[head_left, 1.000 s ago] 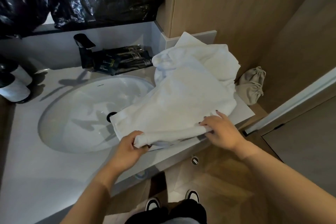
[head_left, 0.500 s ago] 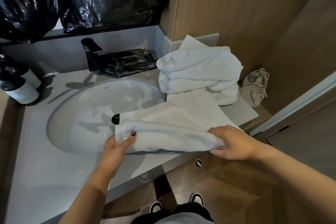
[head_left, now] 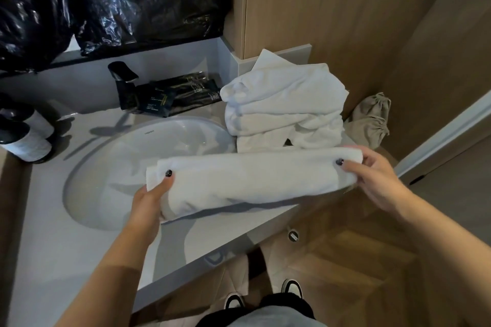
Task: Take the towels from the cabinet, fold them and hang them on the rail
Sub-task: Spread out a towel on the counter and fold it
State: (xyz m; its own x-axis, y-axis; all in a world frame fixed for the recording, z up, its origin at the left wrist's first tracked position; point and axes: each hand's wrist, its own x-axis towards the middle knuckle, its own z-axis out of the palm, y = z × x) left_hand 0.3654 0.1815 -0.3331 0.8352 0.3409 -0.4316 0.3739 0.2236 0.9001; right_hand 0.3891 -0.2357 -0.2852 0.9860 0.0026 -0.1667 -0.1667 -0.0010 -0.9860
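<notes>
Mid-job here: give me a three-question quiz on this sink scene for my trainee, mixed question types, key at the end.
1. True or false: the folded towel is held at both ends, by the left hand and the right hand.
2. Multiple choice: the pile of towels lies
A. inside the sink basin
B. on the counter to the right of the sink
C. on the floor
3. Fill in: the beige drawstring bag sits to the ____ of the pile.

Key: 1 true; 2 B; 3 right.
</notes>
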